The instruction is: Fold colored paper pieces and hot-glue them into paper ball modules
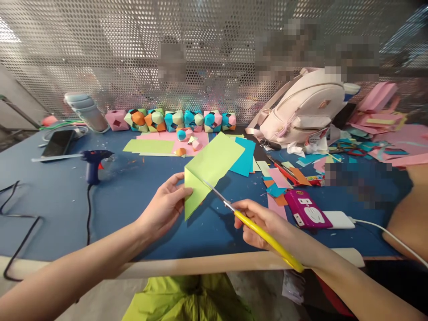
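Observation:
My left hand point(169, 198) pinches the left edge of a light green sheet of paper point(216, 156), thumb on top. The sheet is held above the table, and a crease or cut line runs across its lower left part. In my right hand point(259, 223) is a pair of scissors with yellow handles point(267, 238). Their blades meet the green paper along that line, pointing up and left. Behind the sheet lie blue paper point(244, 156) and more light green paper point(152, 146).
A blue glue gun point(92, 165) with a black cord stands at left, near a phone point(57, 143) and a bottle point(87, 111). Several folded paper balls point(174, 121) line the back. At right are a backpack point(304, 107), paper scraps point(277, 178), a purple case point(306, 209) and another person's arm point(409, 209).

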{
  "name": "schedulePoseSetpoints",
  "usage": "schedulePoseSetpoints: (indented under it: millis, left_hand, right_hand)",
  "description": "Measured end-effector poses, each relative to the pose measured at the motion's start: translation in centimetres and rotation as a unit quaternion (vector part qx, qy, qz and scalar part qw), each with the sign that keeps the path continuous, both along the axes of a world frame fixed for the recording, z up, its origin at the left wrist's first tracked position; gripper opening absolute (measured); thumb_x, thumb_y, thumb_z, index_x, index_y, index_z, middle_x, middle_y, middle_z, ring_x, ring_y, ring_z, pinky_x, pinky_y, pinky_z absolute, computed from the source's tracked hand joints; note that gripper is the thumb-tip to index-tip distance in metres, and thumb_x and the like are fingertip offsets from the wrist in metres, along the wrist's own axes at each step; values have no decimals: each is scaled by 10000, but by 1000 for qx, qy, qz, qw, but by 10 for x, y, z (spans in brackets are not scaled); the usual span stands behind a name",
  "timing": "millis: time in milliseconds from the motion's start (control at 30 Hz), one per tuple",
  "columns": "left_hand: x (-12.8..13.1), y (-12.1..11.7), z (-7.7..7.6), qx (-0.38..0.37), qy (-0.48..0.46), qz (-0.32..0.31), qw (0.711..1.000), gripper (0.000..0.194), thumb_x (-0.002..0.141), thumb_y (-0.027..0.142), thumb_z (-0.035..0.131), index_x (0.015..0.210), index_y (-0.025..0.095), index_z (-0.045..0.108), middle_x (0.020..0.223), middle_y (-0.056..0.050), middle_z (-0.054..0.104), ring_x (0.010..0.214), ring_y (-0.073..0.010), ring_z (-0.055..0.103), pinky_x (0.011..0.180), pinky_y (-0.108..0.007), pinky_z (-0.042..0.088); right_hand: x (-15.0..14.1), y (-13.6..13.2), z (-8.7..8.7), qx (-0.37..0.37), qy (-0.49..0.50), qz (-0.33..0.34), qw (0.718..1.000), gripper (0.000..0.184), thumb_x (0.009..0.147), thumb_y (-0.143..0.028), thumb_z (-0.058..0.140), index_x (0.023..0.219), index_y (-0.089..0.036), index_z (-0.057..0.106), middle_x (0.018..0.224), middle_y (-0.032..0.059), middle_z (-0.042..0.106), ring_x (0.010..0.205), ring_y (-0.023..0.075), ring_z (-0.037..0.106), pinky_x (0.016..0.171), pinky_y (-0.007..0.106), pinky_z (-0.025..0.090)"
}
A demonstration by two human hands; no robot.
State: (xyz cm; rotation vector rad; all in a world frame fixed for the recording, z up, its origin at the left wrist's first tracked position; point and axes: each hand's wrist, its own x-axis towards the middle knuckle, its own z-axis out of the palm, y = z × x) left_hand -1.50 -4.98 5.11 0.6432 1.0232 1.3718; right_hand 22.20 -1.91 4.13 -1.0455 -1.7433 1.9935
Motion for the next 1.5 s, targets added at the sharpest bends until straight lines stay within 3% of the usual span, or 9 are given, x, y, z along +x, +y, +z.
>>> schedulePoseSetpoints:
  millis: [133, 533, 700, 1067, 1300, 1500]
  left_hand:
    - [4, -2, 2, 7, 1, 3, 1000, 330, 733, 83, 649, 1033, 165, 538, 845, -39, 701, 654, -121, 665, 631, -226, 561]
    - [5, -2, 0, 7, 25, 8, 1000, 338, 722, 120, 680, 1027, 171, 544, 812, -32, 703, 651, -133, 669, 620, -223, 547]
    - [6, -2, 1, -1, 27, 9, 1000, 325, 722, 114, 676, 1019, 166, 555, 799, -35, 705, 647, -137, 671, 605, -219, 542]
    - [5, -2, -1, 13, 23, -4, 1000, 326, 731, 132, 673, 1031, 169, 551, 823, -36, 704, 657, -138, 663, 615, -237, 540]
    - [7, -3, 2, 4, 20, -1, 1000, 350, 732, 118, 666, 1060, 154, 548, 857, -53, 707, 675, -139, 669, 651, -246, 549]
    - [6, -3, 2, 3, 18, -6, 1000, 346, 728, 120, 670, 1057, 148, 567, 880, -65, 711, 690, -147, 676, 658, -252, 554]
  right_hand:
    - [-2, -4, 11, -62, 8, -4, 998, 374, 876, -526, 521, 1151, -276, 481, 896, -12, 450, 670, 72, 394, 633, 194, 414]
    - [2, -2, 7, -19, -34, 4, 999, 506, 793, -507, 640, 1207, -285, 453, 946, 15, 435, 816, 126, 427, 684, 223, 442]
    - [0, -1, 7, -39, -28, -8, 999, 525, 765, -510, 668, 1197, -282, 474, 921, 9, 436, 767, 117, 422, 672, 227, 452]
    - [-3, -1, 4, -103, 22, -33, 994, 383, 806, -512, 623, 1087, -264, 540, 832, -21, 463, 643, 74, 410, 589, 193, 416]
    - [-2, -2, 1, -32, -2, -12, 999, 409, 735, -439, 727, 1048, -244, 549, 779, -40, 420, 628, 66, 388, 521, 164, 370]
    - [-3, 1, -14, -33, 9, -31, 999, 494, 686, -484, 749, 1062, -244, 538, 745, -50, 397, 607, 71, 399, 515, 186, 402]
